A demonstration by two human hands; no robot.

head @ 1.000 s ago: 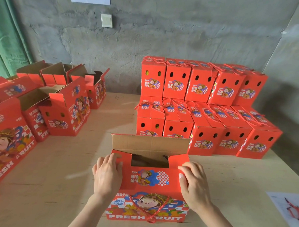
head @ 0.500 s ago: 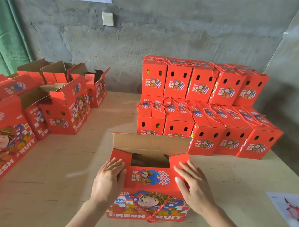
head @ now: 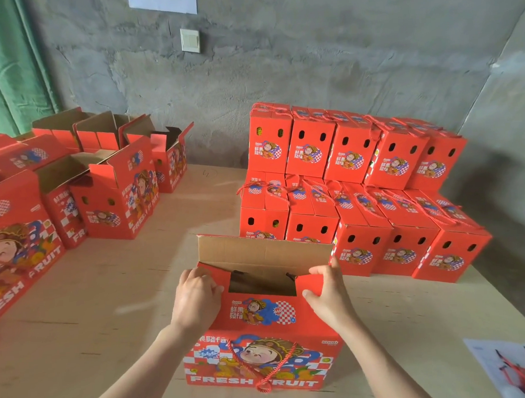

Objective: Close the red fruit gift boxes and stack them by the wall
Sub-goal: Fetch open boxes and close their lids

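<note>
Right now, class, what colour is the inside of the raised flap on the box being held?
Plain brown cardboard: raised flap, head view.

I see the front box (head: 260,314) as printed red cardboard with a faint sheen, its raised flap (head: 265,253) raw brown and matt. Its handle (head: 264,383) is twisted red cord. The table (head: 109,295) looks pale matt plywood, the wall (head: 325,75) rough grey cement.

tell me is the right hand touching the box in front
Touching: the head view shows the right hand gripping the near flap of the front box at its right corner.
</note>
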